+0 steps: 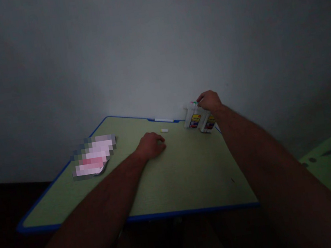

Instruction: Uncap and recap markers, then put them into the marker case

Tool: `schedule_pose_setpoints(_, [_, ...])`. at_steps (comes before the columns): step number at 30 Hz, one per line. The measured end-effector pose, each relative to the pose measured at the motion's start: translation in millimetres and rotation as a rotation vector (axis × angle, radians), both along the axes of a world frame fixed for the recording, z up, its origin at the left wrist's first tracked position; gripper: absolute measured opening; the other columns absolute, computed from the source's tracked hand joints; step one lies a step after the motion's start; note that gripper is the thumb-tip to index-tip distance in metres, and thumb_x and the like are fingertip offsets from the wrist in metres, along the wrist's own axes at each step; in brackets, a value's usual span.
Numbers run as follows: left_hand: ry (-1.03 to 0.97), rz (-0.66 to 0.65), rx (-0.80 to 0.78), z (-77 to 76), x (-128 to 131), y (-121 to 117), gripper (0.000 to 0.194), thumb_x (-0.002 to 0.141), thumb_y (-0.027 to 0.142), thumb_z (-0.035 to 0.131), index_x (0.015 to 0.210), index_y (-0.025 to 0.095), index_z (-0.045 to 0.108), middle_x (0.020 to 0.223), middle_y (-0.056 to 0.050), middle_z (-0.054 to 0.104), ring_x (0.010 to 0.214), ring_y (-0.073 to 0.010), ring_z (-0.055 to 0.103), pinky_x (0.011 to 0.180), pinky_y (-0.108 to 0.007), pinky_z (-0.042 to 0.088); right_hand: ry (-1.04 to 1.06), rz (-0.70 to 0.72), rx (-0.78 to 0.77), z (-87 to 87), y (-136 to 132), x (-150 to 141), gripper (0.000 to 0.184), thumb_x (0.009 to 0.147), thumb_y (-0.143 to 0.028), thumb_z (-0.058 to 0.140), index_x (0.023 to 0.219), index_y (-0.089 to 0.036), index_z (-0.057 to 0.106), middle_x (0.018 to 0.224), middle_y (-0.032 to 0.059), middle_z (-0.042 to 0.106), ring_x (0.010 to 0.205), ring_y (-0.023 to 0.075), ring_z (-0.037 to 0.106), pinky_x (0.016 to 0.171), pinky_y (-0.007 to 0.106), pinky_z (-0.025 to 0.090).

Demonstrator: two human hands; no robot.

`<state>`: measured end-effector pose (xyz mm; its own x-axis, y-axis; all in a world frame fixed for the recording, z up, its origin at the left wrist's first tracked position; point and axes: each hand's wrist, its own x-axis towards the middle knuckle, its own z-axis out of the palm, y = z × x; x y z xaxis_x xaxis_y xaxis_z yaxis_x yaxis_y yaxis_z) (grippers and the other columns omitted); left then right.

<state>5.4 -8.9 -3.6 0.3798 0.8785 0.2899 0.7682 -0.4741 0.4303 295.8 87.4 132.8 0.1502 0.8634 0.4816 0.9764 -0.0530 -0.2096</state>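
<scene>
Device [94, 156] (its face blurred) lies left on the table [189, 178]; the left hand [151, 145] rests loosely curled and empty; two clear boxes [195, 118] are far right, the right hand [211, 99] at their tops, whether gripping I cannot tell.

A right hand [210, 100] meets the top of two labelled containers [196, 118] at the desk's [185, 175] far right corner. The left hand [151, 145], loosely curled, holds nothing mid-desk.
</scene>
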Motion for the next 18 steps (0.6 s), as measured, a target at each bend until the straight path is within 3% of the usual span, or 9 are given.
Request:
schedule_pose_setpoints(13, [0.095,0.0,0.026,0.2,-0.1,1.4,0.037,0.082,0.042,0.059,0.109,0.024,0.077,0.117,-0.008,0.072,0.113,-0.0266,0.062,0.105,-0.037,0.044,-0.1,-0.005,-0.021,1.7,-2.2,-5.8,0.02,0.069,-0.011,0.075,0.087,-0.018,0.079,0.097,0.0096,0.075,0.094,0.024,0.07,0.089,0.034,0.054])
schedule_pose_setpoints(18, [0.024,0.003,0.008,0.5,0.2,0.4,0.032,0.077,0.039,0.064,0.103,0.027,0.078,0.113,-0.005,0.073,0.112,-0.0267,0.063,0.105,-0.037,0.045,0.008,0.044,-0.004,1.9,-3.7,-5.1,0.017,0.065,-0.008,0.077,0.078,-0.019,0.077,0.1,0.0101,0.074,0.101,0.0263,0.069,0.093,0.035,0.052])
